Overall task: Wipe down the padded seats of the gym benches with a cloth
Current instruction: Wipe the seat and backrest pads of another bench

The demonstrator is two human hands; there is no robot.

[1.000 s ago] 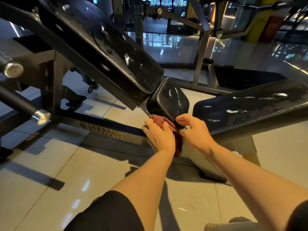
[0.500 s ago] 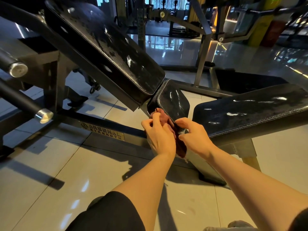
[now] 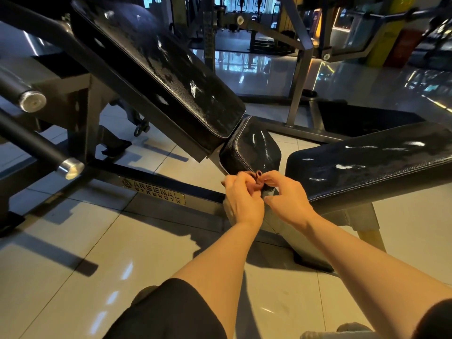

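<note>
A small black padded seat (image 3: 252, 150) sits between a long inclined back pad (image 3: 166, 69) and a second black bench pad (image 3: 367, 162) on the right. Both pads show wet streaks. A dark red cloth (image 3: 257, 180) is bunched at the near edge of the small seat, mostly hidden by my hands. My left hand (image 3: 241, 199) grips the cloth from the left with curled fingers. My right hand (image 3: 285, 196) pinches it from the right between thumb and fingers.
The bench's black steel frame with a brass nameplate (image 3: 152, 192) runs along the tiled floor. Two chrome-tipped bars (image 3: 71, 168) jut out at the left. More gym machines and a rack upright (image 3: 297, 89) stand behind. My knee (image 3: 168, 311) is at the bottom.
The cloth, spread over the seat's front edge before, is now gathered into a small bunch between both hands. My hands have drawn closer together.
</note>
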